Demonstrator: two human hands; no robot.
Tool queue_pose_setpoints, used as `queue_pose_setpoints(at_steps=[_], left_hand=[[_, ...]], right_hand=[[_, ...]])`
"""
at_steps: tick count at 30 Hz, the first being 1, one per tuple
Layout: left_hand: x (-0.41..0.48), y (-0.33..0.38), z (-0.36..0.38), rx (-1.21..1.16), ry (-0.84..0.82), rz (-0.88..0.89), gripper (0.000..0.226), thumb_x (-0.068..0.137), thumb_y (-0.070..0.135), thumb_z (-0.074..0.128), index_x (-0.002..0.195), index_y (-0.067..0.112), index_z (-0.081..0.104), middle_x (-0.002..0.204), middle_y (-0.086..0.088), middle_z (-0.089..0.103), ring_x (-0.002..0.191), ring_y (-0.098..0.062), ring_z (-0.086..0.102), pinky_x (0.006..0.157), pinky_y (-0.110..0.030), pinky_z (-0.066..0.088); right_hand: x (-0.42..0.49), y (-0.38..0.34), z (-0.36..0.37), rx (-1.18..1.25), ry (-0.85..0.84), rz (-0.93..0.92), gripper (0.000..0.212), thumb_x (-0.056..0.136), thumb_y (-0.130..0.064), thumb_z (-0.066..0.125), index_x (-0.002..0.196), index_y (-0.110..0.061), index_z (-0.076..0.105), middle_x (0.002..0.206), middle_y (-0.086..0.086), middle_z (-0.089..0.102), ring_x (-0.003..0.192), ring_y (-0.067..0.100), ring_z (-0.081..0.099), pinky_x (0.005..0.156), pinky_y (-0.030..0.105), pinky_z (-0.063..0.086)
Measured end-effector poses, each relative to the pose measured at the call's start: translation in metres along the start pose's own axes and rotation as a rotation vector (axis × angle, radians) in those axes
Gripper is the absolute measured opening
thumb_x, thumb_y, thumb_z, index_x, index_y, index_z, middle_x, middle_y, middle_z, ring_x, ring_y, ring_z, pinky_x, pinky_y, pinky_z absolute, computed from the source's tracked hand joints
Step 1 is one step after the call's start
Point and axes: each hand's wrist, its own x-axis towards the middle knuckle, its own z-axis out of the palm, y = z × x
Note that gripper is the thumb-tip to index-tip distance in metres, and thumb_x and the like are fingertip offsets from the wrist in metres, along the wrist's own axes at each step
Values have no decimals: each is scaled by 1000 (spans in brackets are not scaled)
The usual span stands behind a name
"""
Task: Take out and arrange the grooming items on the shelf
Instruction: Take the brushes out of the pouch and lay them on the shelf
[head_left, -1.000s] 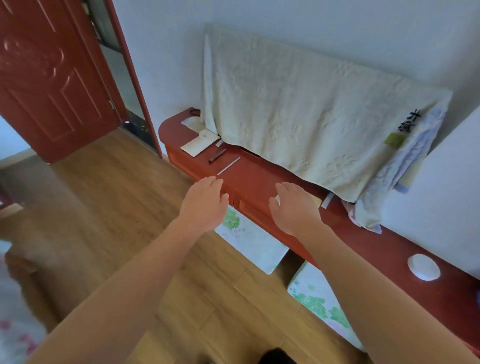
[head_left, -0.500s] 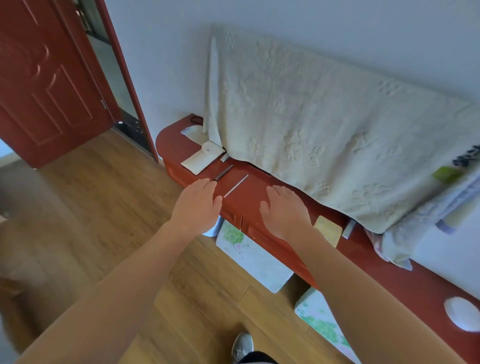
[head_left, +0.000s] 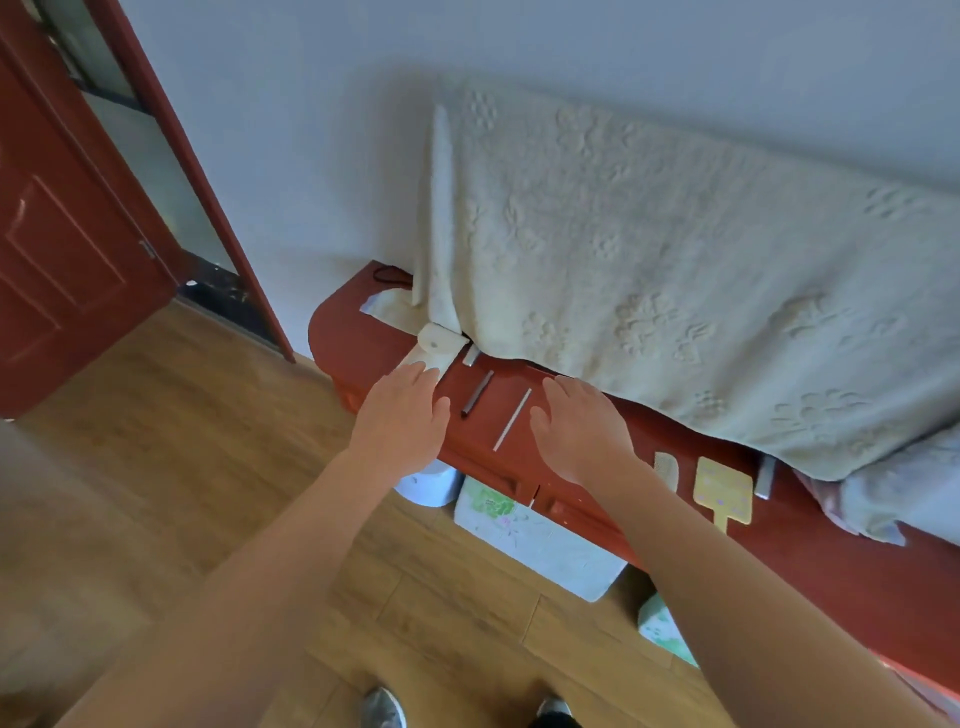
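Observation:
A long red-brown shelf (head_left: 857, 587) runs along the wall. On its top lie a dark pen-like stick (head_left: 477, 393), a thin pale file (head_left: 511, 419), a small grey piece (head_left: 471, 355) and a white flat case (head_left: 435, 347). Further right lie a pale comb (head_left: 666, 468), a yellow hand mirror (head_left: 723, 492) and a small grey bar (head_left: 764, 477). My left hand (head_left: 400, 421) hovers flat over the shelf's left part, left of the dark stick. My right hand (head_left: 579, 428) hovers flat just right of the pale file. Both hands are empty, fingers spread.
A cream towel (head_left: 675, 270) drapes over something standing on the shelf. White patterned boxes (head_left: 535, 540) and a white container (head_left: 428, 486) sit on the wooden floor under the shelf. A red door (head_left: 62, 249) stands open at left. My shoes (head_left: 384, 709) show at the bottom.
Both hands moved left along the shelf toward the dark stick and pale file. The view shifted closer and leftward, and the comb and yellow mirror came into sight.

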Motion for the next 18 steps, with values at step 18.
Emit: queue_pose_setpoints(at_steps=[18], left_hand=[[120, -62, 7, 4, -125, 276, 35, 99, 29, 43, 125, 8, 53, 120, -5, 56, 111, -25, 52, 94, -39, 45]], right_hand=[[78, -31, 17, 104, 34, 274, 40, 97, -35, 34, 127, -12, 48, 125, 2, 54, 116, 22, 47, 101, 35, 37]])
